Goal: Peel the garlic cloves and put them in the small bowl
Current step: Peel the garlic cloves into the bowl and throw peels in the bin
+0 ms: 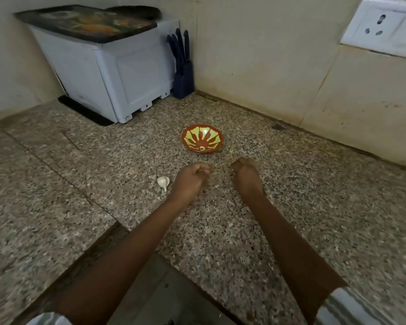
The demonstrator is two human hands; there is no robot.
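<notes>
Looking down, I see the garlic bulb (163, 182) on the counter (127, 207) just left of my left hand (190, 178), stem toward me, farther from my right hand (245, 174), the small bowl (192, 140) ahead; both hands are curled, whether round anything I cannot tell.

Red bowl (202, 140) w/ yellow-green ray pattern, white garlic (163, 182), speckled grey counter (291, 195), navy knife block (183, 76).

Both arms outstretched, left hand (189, 180) and right hand (246, 175) apart, fingers (203, 171) seemingly curled.
</notes>
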